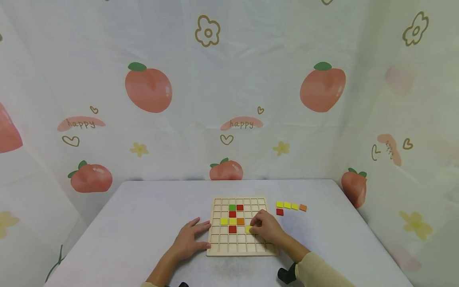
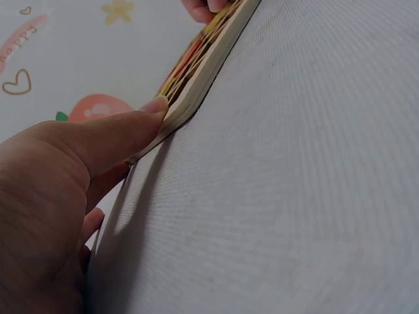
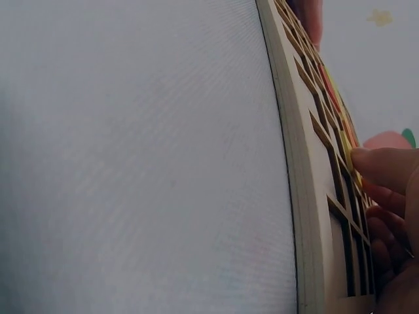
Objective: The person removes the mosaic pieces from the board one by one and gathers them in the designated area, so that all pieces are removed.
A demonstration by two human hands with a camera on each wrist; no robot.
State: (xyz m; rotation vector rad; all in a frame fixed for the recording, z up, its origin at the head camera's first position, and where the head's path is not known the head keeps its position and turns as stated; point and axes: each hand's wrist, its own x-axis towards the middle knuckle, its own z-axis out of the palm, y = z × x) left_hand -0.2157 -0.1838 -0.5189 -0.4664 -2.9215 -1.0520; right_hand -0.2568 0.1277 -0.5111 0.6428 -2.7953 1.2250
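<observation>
Right hand (image 1: 267,226) over the board now, thumb and fingers pinching a yellow tile (image 1: 248,229) down at one of the squares; whether it sits flush, I can't tell. Across from it, the left hand (image 1: 188,241) lies with fingers spread, fingertips touching the near side of the wooden board (image 1: 244,254), thumb on its rim, apparently steadying it. The hands are apart, the board between them. And look at the count: seven tiles already lie in squares between the two hands, a green tile (image 1: 232,207) and a red one beyond the right fingertips, more red, two yellows and an orange tile (image 1: 240,221) closer in. The pinched yellow would make eight, by my reckoning. Plenty of squares are unfilled, and five loose tiles wait on the table (image 1: 157,207) past the right hand, off the board: three yellow tiles (image 1: 287,205), one orange, one red. Over halfway through the visible tiles, I'd judge.
</observation>
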